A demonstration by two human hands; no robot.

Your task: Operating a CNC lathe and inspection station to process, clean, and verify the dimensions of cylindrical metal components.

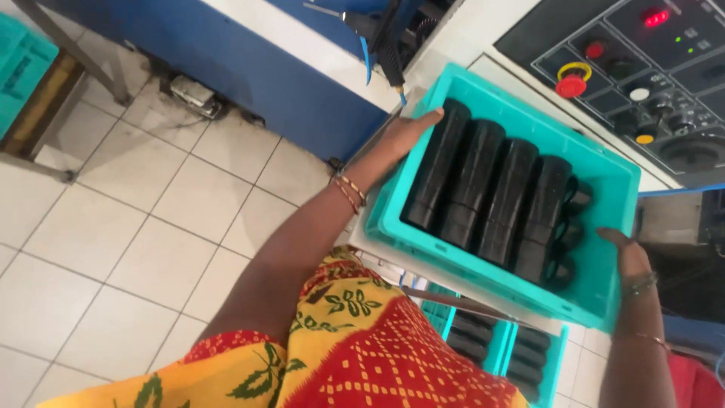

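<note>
Holding a turquoise crate [604, 291] of black cylinders at both ends, right of centre in the head view.

Left hand [404, 136] grips the crate's upper-left rim, fingers [432, 116] together and stretched flat along the edge; right hand [630, 253] clasps the lower-right rim, its fingers hidden behind the wall, so I cannot tell their spread. Inside lie 4 rows of black cylinders [483, 193], side by side and touching. A grey control panel [642, 68] with a red button sits upper right; white tiled floor [136, 227] fills the left.
</note>
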